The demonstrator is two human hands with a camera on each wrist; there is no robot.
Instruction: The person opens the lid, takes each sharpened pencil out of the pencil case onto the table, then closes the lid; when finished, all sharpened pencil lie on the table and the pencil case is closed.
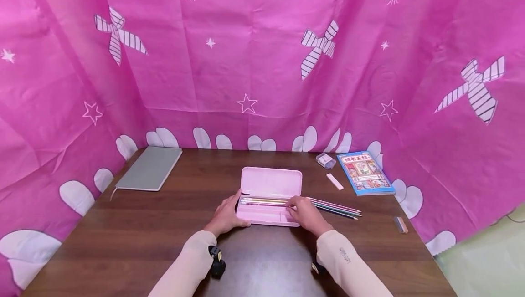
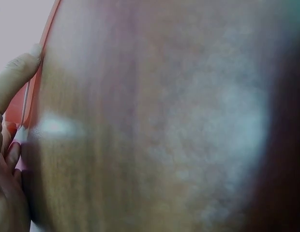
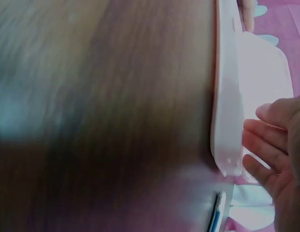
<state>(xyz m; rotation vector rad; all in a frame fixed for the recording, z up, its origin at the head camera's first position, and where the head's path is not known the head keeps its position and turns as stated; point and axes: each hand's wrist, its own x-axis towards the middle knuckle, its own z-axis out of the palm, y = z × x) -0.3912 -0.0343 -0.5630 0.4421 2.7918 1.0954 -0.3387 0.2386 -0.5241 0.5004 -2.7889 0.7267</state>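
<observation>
A pink pencil case (image 1: 262,218) lies on the table with its lid (image 1: 271,181) raised at the back. Several pencils (image 1: 262,201) lie lengthwise inside it. My left hand (image 1: 226,212) grips the case's left end, its thumb along the front edge and the fingers around the side. Over the right end is my right hand (image 1: 305,212), fingertips down at the ends of the pencils inside. In the right wrist view its fingers (image 3: 267,147) are fairly straight beside the case wall, and no pencil shows between them. More pencils (image 1: 344,207) lie on the table just right of the case.
A grey notebook (image 1: 149,169) lies at the far left of the brown table (image 1: 164,224). Toward the back right are a small clear-and-white box (image 1: 326,161), a pink-and-white strip (image 1: 335,181) and a blue-bordered book (image 1: 365,173). An eraser-like block (image 1: 401,225) sits near the right edge.
</observation>
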